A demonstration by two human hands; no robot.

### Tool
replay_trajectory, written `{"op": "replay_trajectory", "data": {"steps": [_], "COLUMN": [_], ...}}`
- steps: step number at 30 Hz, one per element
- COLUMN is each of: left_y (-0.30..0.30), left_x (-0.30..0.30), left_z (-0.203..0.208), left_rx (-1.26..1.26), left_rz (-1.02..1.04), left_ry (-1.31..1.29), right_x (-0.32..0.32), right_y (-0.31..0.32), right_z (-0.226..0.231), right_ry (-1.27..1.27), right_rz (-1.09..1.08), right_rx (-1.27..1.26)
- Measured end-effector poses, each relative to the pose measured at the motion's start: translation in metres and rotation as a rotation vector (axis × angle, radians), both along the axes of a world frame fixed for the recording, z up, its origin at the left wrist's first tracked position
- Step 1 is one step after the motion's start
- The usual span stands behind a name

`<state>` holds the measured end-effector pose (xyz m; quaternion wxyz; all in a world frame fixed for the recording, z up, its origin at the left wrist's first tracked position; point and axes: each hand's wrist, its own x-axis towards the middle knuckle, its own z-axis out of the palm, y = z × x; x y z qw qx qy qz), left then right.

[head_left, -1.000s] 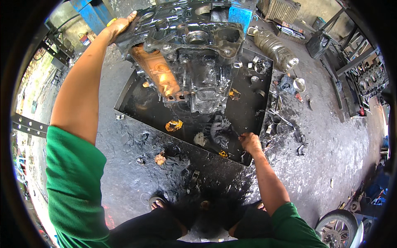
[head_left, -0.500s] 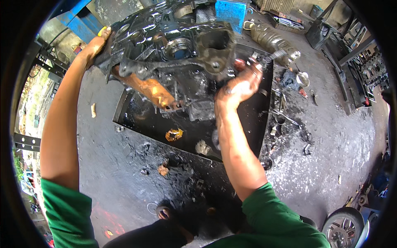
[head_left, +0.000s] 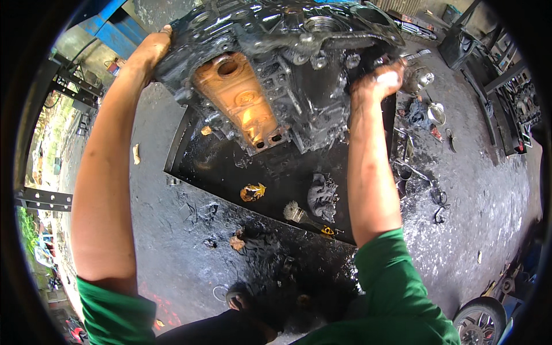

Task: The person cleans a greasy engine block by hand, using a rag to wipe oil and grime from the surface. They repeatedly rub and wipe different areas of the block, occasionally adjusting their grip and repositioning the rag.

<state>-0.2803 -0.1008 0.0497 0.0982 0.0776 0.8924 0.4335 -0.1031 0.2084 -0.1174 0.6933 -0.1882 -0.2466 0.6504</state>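
Observation:
A large, oily black engine block point(head_left: 319, 95) is tilted up at the far side, above a black metal tray point(head_left: 259, 169). On its near face, a wedge-shaped orange-brown section point(head_left: 241, 100) catches the light. At the block's far left edge, my left hand point(head_left: 152, 50) is closed around the metal, thumb uppermost. My right hand point(head_left: 380, 79) is closed on the right side of the block; it is slightly blurred and the block hides some fingers. Inside the tray lie a grey rag point(head_left: 323, 198), a brush point(head_left: 296, 211) with pale bristles, and a dry yellow leaf point(head_left: 253, 191).
To the right, oily metal parts point(head_left: 405, 169) and a small cup point(head_left: 437, 114) lie on the stained grey floor point(head_left: 454, 230). A wheel point(head_left: 480, 322) stands at lower right. Blue steel framework point(head_left: 115, 31) rises behind the block on the left.
The block has tipped, so more of its orange-brown face shows. My right hand has come onto its right side, and my left hand has shifted a little rightward. The rag has come into view.

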Motion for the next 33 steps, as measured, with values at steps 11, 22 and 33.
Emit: {"op": "replay_trajectory", "data": {"steps": [11,22,33], "left_y": [-0.001,-0.011,-0.005], "left_x": [-0.096,-0.044,-0.040], "left_z": [-0.015,-0.008,-0.011], "left_rx": [-0.416,-0.670,-0.322], "left_rz": [-0.117,-0.023,0.009], "left_ry": [0.401,0.591,0.316], "right_x": [0.141,0.219,0.119], "right_y": [-0.043,-0.106,-0.124], "right_z": [-0.159,-0.219,-0.145], "right_ry": [-1.407,-1.820,-1.658], "right_rz": [0.178,0.548,0.306], "right_rx": [0.149,0.221,1.020]}}
